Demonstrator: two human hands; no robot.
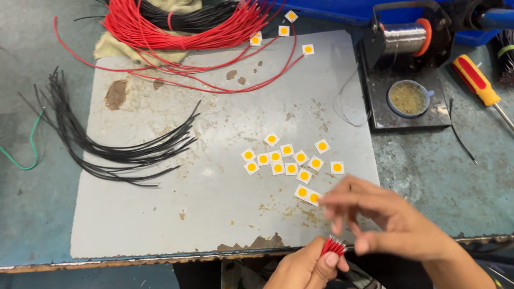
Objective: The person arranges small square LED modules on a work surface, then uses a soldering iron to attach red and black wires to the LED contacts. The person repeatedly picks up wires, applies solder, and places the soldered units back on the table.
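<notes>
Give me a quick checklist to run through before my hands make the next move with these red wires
1. Red wire bundle pinched in left hand: ok.
2. Right hand over the wire ends; one wire singled out: cannot tell, fingers blurred.
3. Small white squares with yellow centres lying loose on the grey mat just beyond the hands: ok.
4. Solder spool on its stand, right of the mat: ok.
5. Spare red wires at the mat's far edge: ok.

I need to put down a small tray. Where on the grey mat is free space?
The grey mat is bare at lower left, between the black wires and the yellow chips. The red wires crowd the top; the right hand covers the lower right.
</notes>
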